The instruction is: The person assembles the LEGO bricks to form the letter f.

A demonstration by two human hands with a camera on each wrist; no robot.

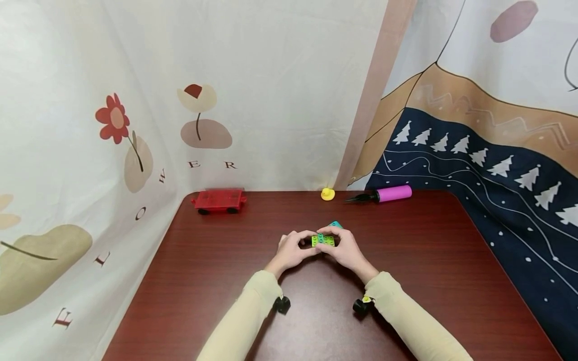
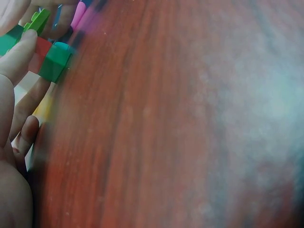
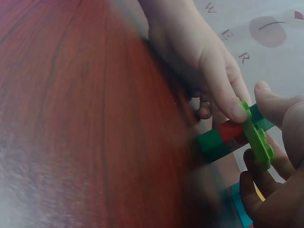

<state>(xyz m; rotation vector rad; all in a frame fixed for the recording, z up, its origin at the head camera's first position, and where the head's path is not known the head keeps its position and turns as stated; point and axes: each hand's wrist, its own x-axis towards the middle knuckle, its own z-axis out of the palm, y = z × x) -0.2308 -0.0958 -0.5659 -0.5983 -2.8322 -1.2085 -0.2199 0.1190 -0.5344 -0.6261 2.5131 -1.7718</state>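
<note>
Pinching toy bricks, both hands face a pale cloth lettered "FLOWER".

Left hand and right hand pinching green bricks, red wagon at their ten o'clock, yellow duck at twelve

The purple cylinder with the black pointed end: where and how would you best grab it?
Likely round the middle of the purple barrel, from above and the near side: it lies flat with the printed cloth behind, the barrel is thick and straight, and the black end tapers thin.
</note>
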